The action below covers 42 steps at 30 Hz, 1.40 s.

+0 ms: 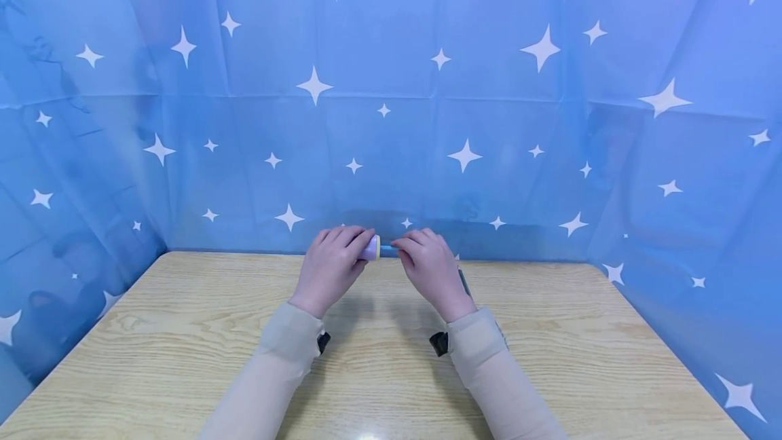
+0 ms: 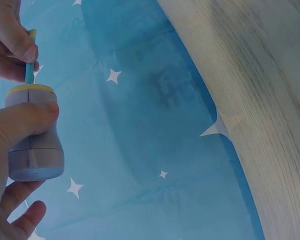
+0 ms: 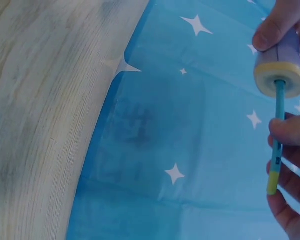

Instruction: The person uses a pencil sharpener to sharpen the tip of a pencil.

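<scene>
A purple pencil sharpener [image 2: 37, 155] with a yellow rim lies across my left hand's grip [image 1: 330, 263], the thumb pressed along its side in the left wrist view. Its round end faces my right hand [image 1: 430, 267]. A teal pencil [image 3: 279, 106] with a yellow end stands in the hole at the centre of that face, so its tip is hidden. My right thumb and fingers pinch the pencil's shaft a short way from the sharpener. In the head view both hands hold these things over the far edge of the table.
The wood-grain table [image 1: 391, 372] stretches toward me beneath both forearms. Behind and at both sides hangs a blue cloth [image 1: 391, 134] with white stars. A narrow dark thing [image 1: 464, 282] shows beside my right wrist, mostly hidden; its kind is unclear.
</scene>
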Each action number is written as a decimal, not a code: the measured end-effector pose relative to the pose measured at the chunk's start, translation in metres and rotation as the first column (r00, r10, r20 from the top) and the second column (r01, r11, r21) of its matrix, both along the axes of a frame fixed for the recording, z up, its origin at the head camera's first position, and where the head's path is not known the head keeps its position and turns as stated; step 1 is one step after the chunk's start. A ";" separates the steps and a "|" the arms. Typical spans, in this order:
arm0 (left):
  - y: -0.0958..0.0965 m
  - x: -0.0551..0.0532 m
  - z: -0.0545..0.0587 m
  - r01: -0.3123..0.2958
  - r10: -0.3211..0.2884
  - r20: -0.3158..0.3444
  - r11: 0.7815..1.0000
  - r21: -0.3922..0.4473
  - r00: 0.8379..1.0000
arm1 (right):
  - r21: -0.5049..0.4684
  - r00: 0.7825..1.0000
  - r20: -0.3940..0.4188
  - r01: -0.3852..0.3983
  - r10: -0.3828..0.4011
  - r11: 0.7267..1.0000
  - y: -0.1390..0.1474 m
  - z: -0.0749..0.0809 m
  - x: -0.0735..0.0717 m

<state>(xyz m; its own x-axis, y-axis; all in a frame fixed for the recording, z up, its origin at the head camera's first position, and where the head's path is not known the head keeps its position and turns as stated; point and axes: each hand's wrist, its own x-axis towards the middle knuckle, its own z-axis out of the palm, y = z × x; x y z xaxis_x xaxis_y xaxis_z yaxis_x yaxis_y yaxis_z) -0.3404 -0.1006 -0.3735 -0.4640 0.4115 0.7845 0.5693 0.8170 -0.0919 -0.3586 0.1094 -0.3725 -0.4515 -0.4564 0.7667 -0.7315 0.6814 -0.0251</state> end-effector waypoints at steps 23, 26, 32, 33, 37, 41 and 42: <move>-0.013 -0.003 0.003 -0.044 0.042 0.041 0.998 0.038 0.998 | -0.013 0.991 0.099 0.090 -0.088 0.996 0.011 0.002 -0.006; -0.016 -0.003 0.004 -0.053 0.051 0.047 0.998 0.043 0.998 | -0.022 0.982 0.162 0.100 -0.095 0.995 0.012 0.001 -0.007; -0.018 -0.002 0.005 -0.050 0.048 0.051 0.997 0.057 0.998 | -0.064 0.940 0.315 0.157 -0.130 0.986 0.021 -0.005 -0.007; -0.018 -0.002 0.005 -0.052 0.048 0.054 0.997 0.061 0.997 | -0.071 0.932 0.339 0.163 -0.130 0.984 0.024 -0.006 -0.007; -0.019 -0.002 0.006 -0.058 0.054 0.064 0.996 0.071 0.997 | -0.116 0.895 0.435 0.168 -0.101 0.979 0.037 -0.009 -0.009; -0.019 -0.002 0.006 -0.048 0.044 0.059 0.996 0.072 0.997 | -0.161 0.855 0.513 0.183 -0.077 0.970 0.050 -0.010 -0.011; -0.019 -0.002 0.006 -0.047 0.043 0.060 0.996 0.073 0.997 | -0.167 0.843 0.533 0.190 -0.074 0.968 0.053 -0.010 -0.011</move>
<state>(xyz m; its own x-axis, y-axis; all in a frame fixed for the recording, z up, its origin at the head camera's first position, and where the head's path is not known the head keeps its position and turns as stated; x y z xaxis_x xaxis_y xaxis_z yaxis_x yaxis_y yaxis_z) -0.3420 -0.1196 -0.3675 -0.5261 0.3309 0.7834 0.5346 0.8451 0.0021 -0.3700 0.1621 -0.3822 -0.8531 -0.2230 0.4717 -0.4746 0.7073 -0.5239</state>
